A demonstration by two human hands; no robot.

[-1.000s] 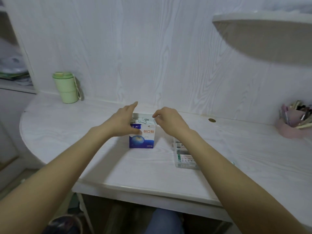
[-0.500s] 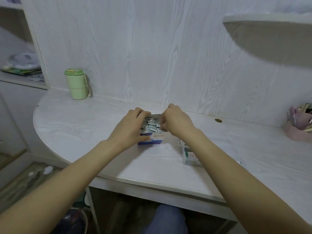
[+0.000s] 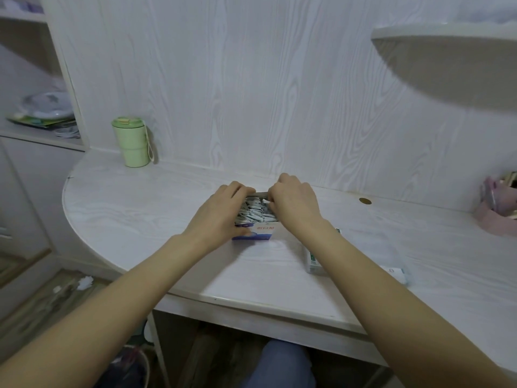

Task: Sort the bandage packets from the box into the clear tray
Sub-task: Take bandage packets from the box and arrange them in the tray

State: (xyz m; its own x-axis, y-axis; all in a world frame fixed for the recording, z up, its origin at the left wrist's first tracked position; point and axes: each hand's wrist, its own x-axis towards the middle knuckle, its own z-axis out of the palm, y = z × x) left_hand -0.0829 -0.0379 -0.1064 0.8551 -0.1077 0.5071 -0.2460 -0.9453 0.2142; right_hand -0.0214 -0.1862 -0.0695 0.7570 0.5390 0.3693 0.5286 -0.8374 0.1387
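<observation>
— Where is the head camera sitting, and which way is it looking?

— It is riding on the person's head, looking forward and down over both forearms onto a white desk [image 3: 134, 208], and it is taking in the wood-grain wall [image 3: 251, 93] behind.

— How near is it getting?

— Arm's length: the left hand [image 3: 221, 211] and right hand [image 3: 293, 200] are sitting near the middle of the frame at the box [image 3: 258, 229], with the elbows running off the bottom corners.

— How wide is it reaching?

— Wide-angle. It is catching a green cup [image 3: 131, 142] far left, a pink holder [image 3: 496, 212] at the right edge, and the floor under the desk.

— Is any other view overlapping it?

— Only this one view is showing.
</observation>
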